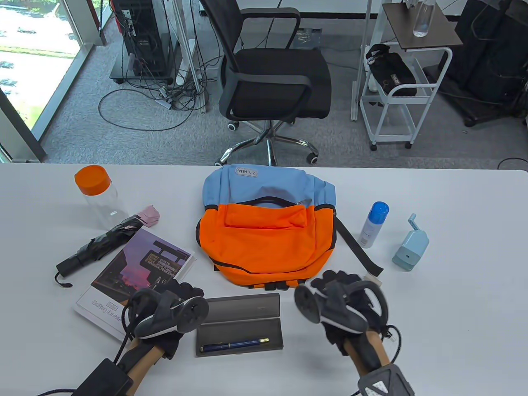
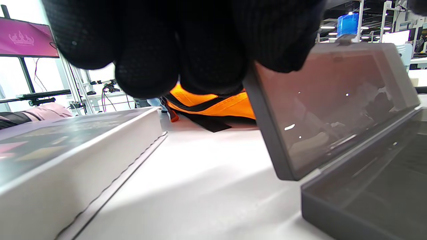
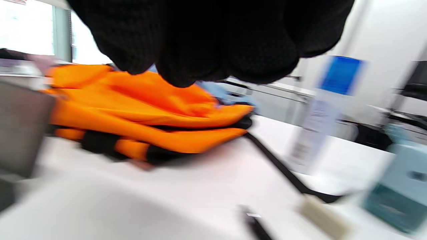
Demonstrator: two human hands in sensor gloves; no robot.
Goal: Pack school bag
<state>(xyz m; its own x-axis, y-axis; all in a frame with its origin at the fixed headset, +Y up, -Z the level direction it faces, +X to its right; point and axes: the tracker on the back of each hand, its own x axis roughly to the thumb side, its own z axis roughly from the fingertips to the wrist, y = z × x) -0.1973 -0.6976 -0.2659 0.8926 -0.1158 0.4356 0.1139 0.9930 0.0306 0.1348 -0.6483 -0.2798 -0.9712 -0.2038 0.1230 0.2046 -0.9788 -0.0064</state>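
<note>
The orange and blue backpack (image 1: 268, 239) lies flat mid-table with its zips shut; it also shows in the left wrist view (image 2: 213, 103) and the right wrist view (image 3: 133, 100). An open grey pencil case (image 1: 239, 330) with a blue pen (image 1: 235, 345) inside lies in front of it. My left hand (image 1: 183, 291) is at the left end of the raised lid (image 2: 333, 110), fingers (image 2: 146, 66) curled; whether they hold the lid is unclear. My right hand (image 1: 334, 282) hovers empty by the backpack's near edge, its fingers (image 3: 200, 50) hanging down.
A book (image 1: 136, 272), a folded black umbrella (image 1: 99, 243) and an orange-capped bottle (image 1: 99, 198) lie to the left. A blue-capped spray bottle (image 1: 373, 225), a light blue pencil sharpener (image 1: 410, 247) and the backpack's black strap (image 1: 359, 251) are to the right.
</note>
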